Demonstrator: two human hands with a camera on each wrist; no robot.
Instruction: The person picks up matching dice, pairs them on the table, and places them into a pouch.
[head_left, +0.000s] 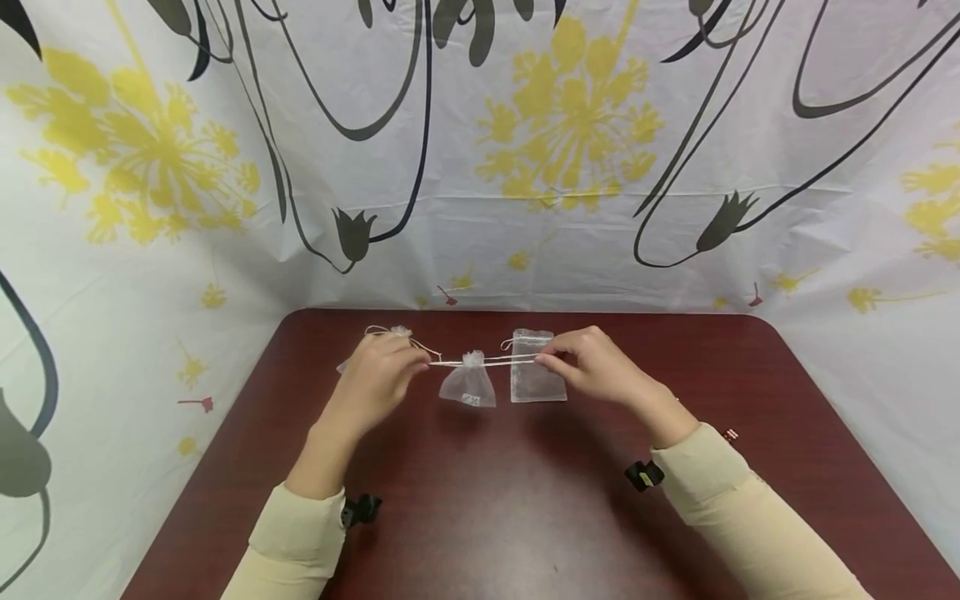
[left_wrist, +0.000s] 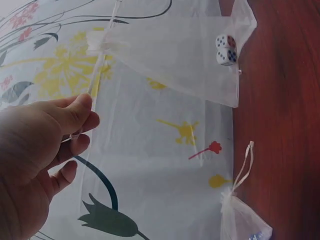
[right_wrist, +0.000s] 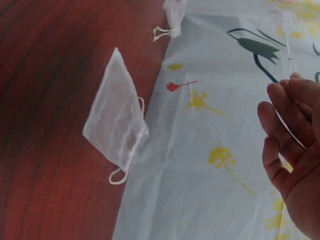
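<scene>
A small sheer drawstring bag hangs between my hands, its mouth gathered into a ruffle and its white cord drawn tight to both sides. Two white dice lie in the bottom of the bag, as the left wrist view shows. My left hand pinches one end of the cord between thumb and fingers. The other end is pinched by my right hand. Just beyond the right fingertips, a flat sheer bag lies on the table.
Another gathered sheer bag with small dotted contents sits at the left, mostly behind my left hand in the head view. The dark red table ends at the back against a flower-printed cloth.
</scene>
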